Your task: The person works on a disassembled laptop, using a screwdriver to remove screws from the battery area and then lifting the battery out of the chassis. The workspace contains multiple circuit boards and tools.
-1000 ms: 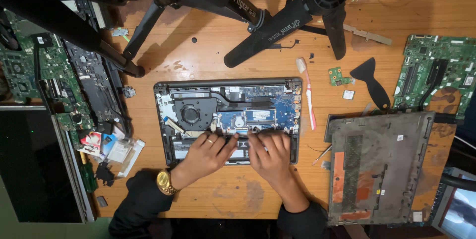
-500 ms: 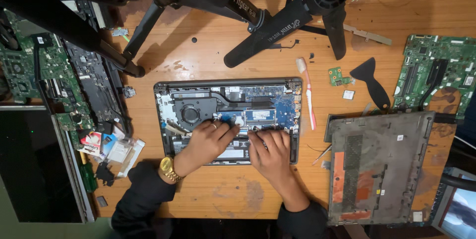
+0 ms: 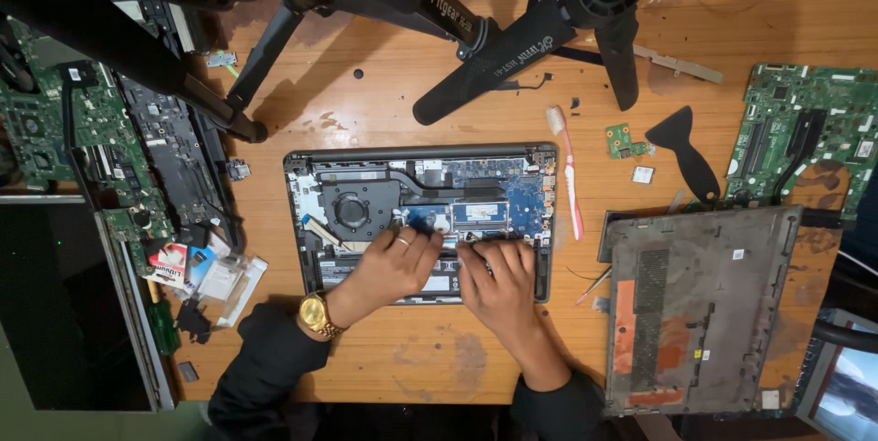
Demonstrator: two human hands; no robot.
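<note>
Laptop (image 3: 421,221), opened with its back cover off, lies on the wooden table (image 3: 384,84) directly under both our hands, its fan and blue board exposed on the far side of our fingers. Our left hand (image 3: 389,267) is spread flat, fingers pressing down on the dark battery area near the middle of the chassis; it grasps nothing that we can see. Our right hand (image 3: 498,281) sits just beside it, touching or nearly so, fingers curled down onto the same strip; whether a small part is pinched beneath the fingertips we cannot tell, since the knuckles hide it.

We judge that this kind of work goes best with even pressure from both hands, fingertips kept off the bare board beyond them, and any lifting done straight and gently so that thin cables are not strained.

Just right of our right hand lies a toothbrush (image 3: 567,171), and past it the removed grey bottom cover (image 3: 695,313), upside down. Farther out that way rest a black pry tool (image 3: 686,153) and a green motherboard (image 3: 805,130). Left of our left hand, well apart, are more boards and a dismantled chassis (image 3: 174,166). Beyond the fingertips stand black tripod legs (image 3: 494,57).
</note>
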